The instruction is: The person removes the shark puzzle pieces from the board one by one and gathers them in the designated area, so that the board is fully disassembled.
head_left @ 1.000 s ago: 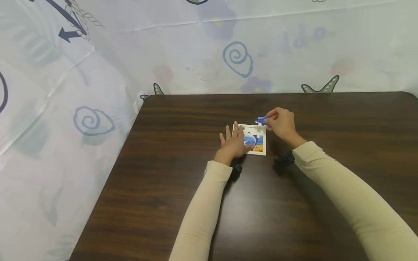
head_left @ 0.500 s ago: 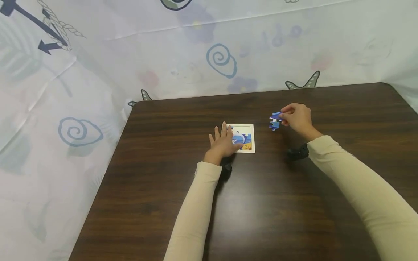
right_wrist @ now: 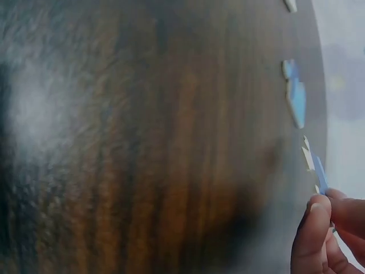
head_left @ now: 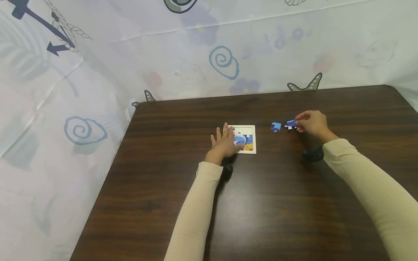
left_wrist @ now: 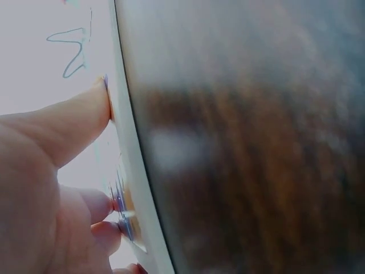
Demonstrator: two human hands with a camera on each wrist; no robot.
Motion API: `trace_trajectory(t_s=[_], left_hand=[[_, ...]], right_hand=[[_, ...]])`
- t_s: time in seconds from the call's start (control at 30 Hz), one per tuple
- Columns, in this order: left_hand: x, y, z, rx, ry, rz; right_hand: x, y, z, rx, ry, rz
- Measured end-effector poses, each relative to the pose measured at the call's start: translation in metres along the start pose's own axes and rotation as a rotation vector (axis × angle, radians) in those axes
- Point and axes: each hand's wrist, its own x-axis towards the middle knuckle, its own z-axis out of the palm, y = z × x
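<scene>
In the head view my left hand (head_left: 224, 145) lies with fingers spread over the left part of a small cream-framed jigsaw puzzle (head_left: 249, 151). A whale-like shape, blue water and yellow sand show on its fitted pieces; the upper part of the tray is bare cream. The left wrist view has the thumb (left_wrist: 80, 123) on the puzzle's face near its edge. Farther right, my right hand (head_left: 314, 125) pinches a blue and white puzzle piece (head_left: 290, 124) between thumb and fingers, also visible in the right wrist view. A loose blue puzzle piece (head_left: 276, 126) rests between that hand and the frame.
The dark wood-grain table (head_left: 254, 203) reaches back to a pale cloth (head_left: 183, 69) printed with shells and starfish, which also hangs along the left side. A black wrist device (head_left: 313, 155) sits under the right wrist.
From the puzzle's upper right corner, my right hand has moved right with the pinched piece, uncovering the loose piece. My left hand keeps its place on the puzzle; the head view has shifted slightly.
</scene>
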Motion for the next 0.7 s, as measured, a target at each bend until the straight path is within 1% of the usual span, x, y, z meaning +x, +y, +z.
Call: trace_trajectory(t_s=[0.1, 0.23, 0.33, 0.4, 0.5, 0.7], left_hand=[[0.000, 0.000, 0.001, -0.007, -0.002, 0.006], [0.001, 0.000, 0.002, -0.008, 0.003, 0.011], [0.001, 0.000, 0.001, -0.005, 0.008, 0.011], [0.001, 0.000, 0.001, -0.005, 0.010, 0.012], [0.001, 0.000, 0.001, -0.006, 0.008, 0.012], [0.002, -0.001, 0.002, -0.005, 0.011, 0.013]], right_hand=[[0.001, 0.006, 0.002, -0.004, -0.030, 0.024], [0.003, 0.011, 0.002, 0.011, -0.034, 0.043], [0.004, 0.013, 0.001, 0.010, -0.037, 0.041], [0.004, 0.014, 0.000, -0.010, -0.043, 0.029], [0.003, 0.013, 0.000, -0.075, -0.061, -0.010], [0.003, 0.008, 0.004, -0.301, -0.101, -0.149]])
